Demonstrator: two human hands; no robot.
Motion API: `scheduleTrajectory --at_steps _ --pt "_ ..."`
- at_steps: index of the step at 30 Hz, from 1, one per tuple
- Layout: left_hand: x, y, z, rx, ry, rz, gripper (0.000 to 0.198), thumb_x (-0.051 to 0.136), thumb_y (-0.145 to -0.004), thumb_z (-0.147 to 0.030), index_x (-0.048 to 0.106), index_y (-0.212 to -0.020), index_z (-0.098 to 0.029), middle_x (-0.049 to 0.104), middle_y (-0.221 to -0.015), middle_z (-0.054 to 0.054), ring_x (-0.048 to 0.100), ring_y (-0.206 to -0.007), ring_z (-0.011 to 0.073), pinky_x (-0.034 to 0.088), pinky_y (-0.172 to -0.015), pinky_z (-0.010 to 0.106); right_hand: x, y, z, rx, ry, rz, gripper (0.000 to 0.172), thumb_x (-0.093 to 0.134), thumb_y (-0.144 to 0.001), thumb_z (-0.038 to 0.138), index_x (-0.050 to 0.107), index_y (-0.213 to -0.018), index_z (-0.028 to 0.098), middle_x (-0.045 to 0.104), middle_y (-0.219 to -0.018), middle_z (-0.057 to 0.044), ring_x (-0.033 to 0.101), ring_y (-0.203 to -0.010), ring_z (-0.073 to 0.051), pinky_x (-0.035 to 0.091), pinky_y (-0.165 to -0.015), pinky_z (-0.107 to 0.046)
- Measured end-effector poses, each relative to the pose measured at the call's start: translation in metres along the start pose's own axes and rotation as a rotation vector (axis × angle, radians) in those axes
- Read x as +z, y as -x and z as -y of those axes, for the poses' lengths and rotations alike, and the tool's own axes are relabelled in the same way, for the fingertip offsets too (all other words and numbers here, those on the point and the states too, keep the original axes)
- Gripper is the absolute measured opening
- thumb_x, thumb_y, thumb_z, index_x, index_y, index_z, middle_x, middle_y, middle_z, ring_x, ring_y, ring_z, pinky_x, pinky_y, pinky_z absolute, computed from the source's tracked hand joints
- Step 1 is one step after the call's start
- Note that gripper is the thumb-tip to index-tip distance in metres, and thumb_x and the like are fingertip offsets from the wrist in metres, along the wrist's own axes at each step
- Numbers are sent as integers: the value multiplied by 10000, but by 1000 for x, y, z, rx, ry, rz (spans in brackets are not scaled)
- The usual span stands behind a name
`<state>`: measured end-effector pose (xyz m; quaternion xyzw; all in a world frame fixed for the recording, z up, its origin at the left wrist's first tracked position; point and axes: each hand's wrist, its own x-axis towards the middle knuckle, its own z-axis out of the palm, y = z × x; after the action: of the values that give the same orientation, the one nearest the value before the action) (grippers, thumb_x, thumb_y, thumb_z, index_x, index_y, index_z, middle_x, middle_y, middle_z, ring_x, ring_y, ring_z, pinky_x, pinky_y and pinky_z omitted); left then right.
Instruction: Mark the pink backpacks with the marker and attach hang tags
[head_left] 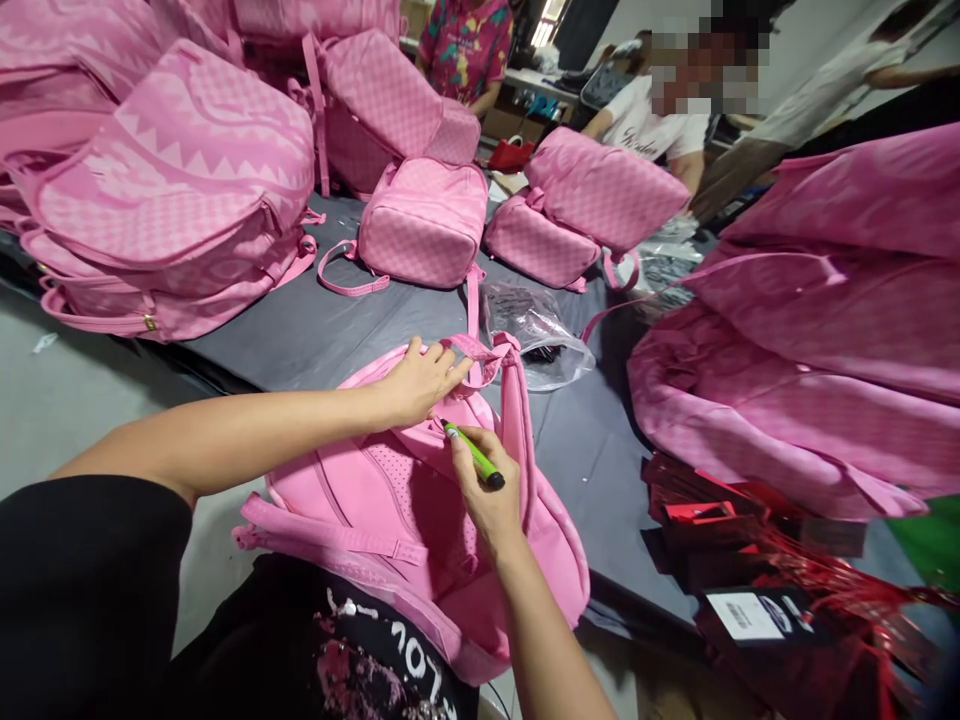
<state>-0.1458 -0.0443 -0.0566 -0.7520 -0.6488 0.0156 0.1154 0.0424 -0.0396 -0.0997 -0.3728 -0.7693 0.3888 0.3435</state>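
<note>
A pink backpack (375, 480) lies tilted against my body at the table's near edge, its straps towards me. My left hand (424, 385) rests flat on its upper part, fingers stretched out beside the looped top strap (487, 358). In my right hand (491, 500) is a green marker pen (474, 455) with black ends. The pen's tip end points up and left at the bag's upper panel, close under my left fingers. Whether the tip touches the fabric I cannot tell.
Pink backpacks (187, 170) are piled on the dark-covered table (247, 345) at left, back and right. A clear plastic bag (540, 340) lies beyond my bag. Black tags with red cords (757, 610) are heaped at right. Several people (645, 125) stand across the table.
</note>
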Motion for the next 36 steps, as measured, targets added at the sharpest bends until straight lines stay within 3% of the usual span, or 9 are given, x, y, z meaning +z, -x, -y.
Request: scheduleTrajectory --at_steps 4,8,11,14,18,21,25,30,36 --pt "-1 -1 -1 -17 12 11 837 687 -809 -401 265 -1466 -100 496 -1305 195 448 -1141 331 333 -971 477 -6 -20 6 65 -109 171 314 654 -815 430 717 -962 160 750 -900 -79 700 -784 -222 551 -691 -311" --pt "1 -6 0 -45 28 46 855 725 -771 -390 289 -1453 -115 478 -1335 187 456 -1138 326 338 -969 471 -7 -38 7 -15 135 289 187 654 -789 325 744 -901 206 761 -884 -54 705 -789 -229 547 -723 -332" --pt "0 -7 4 -37 34 66 815 728 -757 -359 329 -1427 -124 463 -1358 188 469 -1131 316 359 -943 443 -10 -35 5 -181 319 235 156 629 -814 284 744 -901 223 759 -902 -54 697 -827 -243 528 -786 -371" --pt "-2 -6 7 -8 38 63 761 701 -770 -332 354 -1412 -116 419 -1410 201 473 -1141 317 375 -915 424 -15 -27 1 -260 336 205 177 610 -850 310 733 -937 219 754 -928 -55 690 -844 -242 513 -802 -383" --pt "-4 -3 4 -135 37 82 791 720 -758 -361 356 -1429 -152 286 -1521 208 349 -1287 388 331 -982 492 -12 -24 -2 -260 346 165 160 626 -844 314 730 -935 234 756 -901 -40 684 -840 -244 489 -812 -397" --pt "-5 -3 1 -213 47 114 752 707 -779 -355 370 -1418 -147 363 -1462 216 410 -1215 388 365 -925 497 -2 -26 -2 -236 314 134 156 628 -844 307 733 -931 231 757 -902 -38 684 -840 -244 485 -815 -400" --pt "-6 -3 2 -167 61 110 627 666 -815 -310 422 -1363 -127 484 -1319 192 474 -1092 343 402 -826 436 11 -25 3 -220 238 85 168 596 -872 310 730 -920 221 754 -903 -46 682 -841 -230 486 -818 -385" --pt "-7 -3 4 -144 57 101 593 649 -826 -279 427 -1354 -126 484 -1313 185 469 -1093 341 403 -821 432 14 -20 8 -213 318 12 190 608 -870 350 730 -889 206 738 -853 -62 663 -821 -242 466 -813 -395" --pt "-5 -2 6 -142 75 86 623 681 -815 -309 425 -1354 -130 471 -1337 191 469 -1103 342 390 -829 431 17 -19 14 -201 398 30 189 591 -872 326 729 -898 199 738 -850 -61 657 -810 -251 457 -811 -399"
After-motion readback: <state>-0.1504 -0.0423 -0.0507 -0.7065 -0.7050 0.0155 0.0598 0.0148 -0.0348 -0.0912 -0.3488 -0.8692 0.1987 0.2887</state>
